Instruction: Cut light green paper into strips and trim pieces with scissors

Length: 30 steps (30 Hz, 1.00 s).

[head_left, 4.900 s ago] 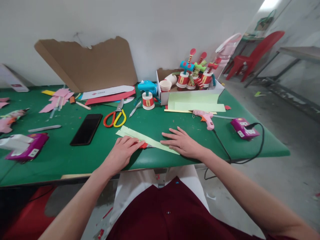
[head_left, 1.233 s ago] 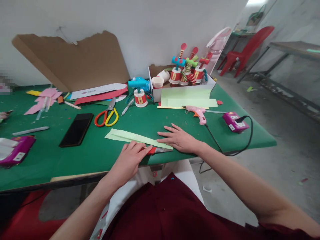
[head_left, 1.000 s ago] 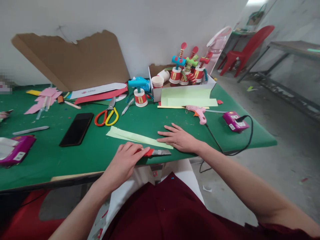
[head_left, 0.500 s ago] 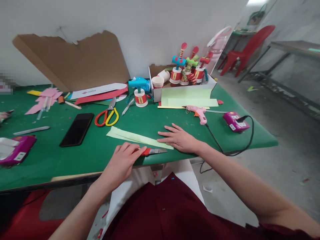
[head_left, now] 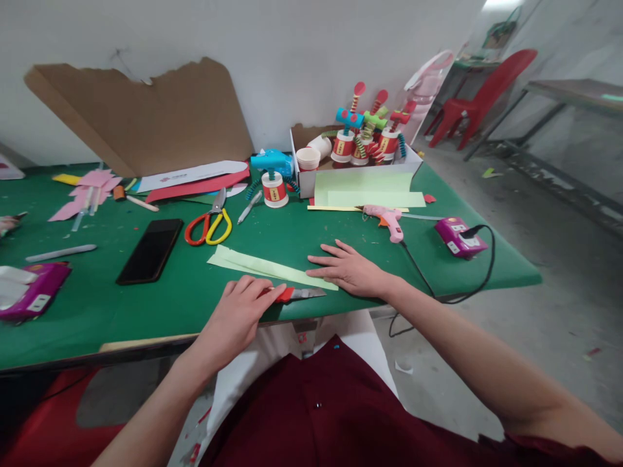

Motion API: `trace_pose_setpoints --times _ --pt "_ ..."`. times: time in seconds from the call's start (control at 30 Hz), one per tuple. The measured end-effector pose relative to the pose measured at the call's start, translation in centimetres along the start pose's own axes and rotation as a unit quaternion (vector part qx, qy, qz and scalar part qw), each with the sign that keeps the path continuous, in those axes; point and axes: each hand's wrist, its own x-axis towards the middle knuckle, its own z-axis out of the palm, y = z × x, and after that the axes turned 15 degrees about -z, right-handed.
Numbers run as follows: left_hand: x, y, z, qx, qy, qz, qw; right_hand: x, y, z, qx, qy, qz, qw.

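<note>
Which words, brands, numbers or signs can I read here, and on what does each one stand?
None can be read clearly.
White card: small print beside a logo, too blurred.
Front cup: marks on its label, too small.
Cups in the box: label marks, too small.
Knife: no text visible.

The one view looks from the wearer's head, pitched forward and down — over the maroon shirt (head_left: pixel 292 421) close below, past the left hand (head_left: pixel 237 308) and right hand (head_left: pixel 354 269) near mid-frame, across the green tabletop (head_left: pixel 146 314) to the pale wall (head_left: pixel 311 58) — with concrete floor (head_left: pixel 491 363) at right.
</note>
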Motion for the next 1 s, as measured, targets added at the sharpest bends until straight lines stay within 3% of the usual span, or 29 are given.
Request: trace_pose_setpoints --times 0.47,1.0 --pt "0.2 0.1 0.0 0.02 0.006 -0.024 0.999 0.1 0.0 -0.1 -0.003 -0.004 -0.002 1.0" --pt "1.1 2.7 0.4 0.0 -0.025 -0.04 0.999 0.0 -0.1 -0.2 0.003 -0.004 0.001 1.0"
